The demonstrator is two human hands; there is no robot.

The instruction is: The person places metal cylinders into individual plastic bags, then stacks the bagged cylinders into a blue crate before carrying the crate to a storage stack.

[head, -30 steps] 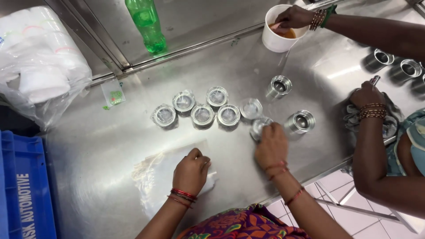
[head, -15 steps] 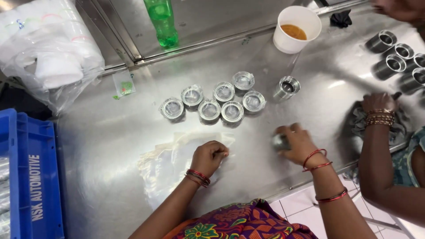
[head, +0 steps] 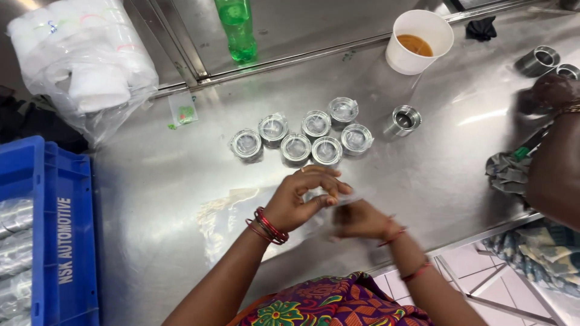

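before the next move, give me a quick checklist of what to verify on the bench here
1. Both hands meet over the clear plastic sheet: ok; left hand and right hand are together just above the steel table.
2. Grip on the item between the hands: cannot tell; the right hand is blurred.
3. Wrapped metal rings grouped behind the hands: ok, seven in a cluster.
4. Bare metal ring apart from the cluster: ok, unwrapped, to its right.
5. Paper cup of brown liquid upright: ok.
6. Co-worker's arm apart from the hands: ok, at the right edge.
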